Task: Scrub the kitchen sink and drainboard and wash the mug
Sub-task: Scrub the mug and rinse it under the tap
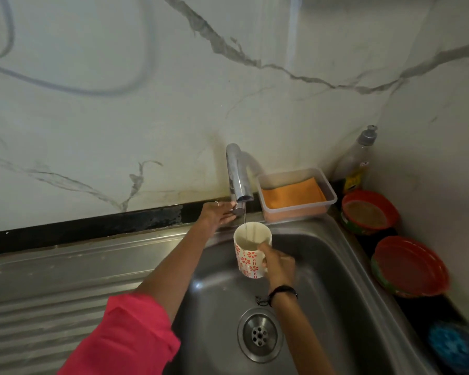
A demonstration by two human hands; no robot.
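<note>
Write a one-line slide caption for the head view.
Right hand holds the mug under the running tap; left hand rests at its base.

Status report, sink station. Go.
Left hand open at tap base. Right hand holds mug under running water. Sink otherwise unobstructed.

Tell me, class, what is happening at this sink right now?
A person is rinsing a mug under the tap. The right hand holds the mug upright over the sink while a thin stream of water runs into it. The left hand reaches to the base of the tap, fingers at its handle. An orange cloth lies in a plastic tub beside the tap.
</note>
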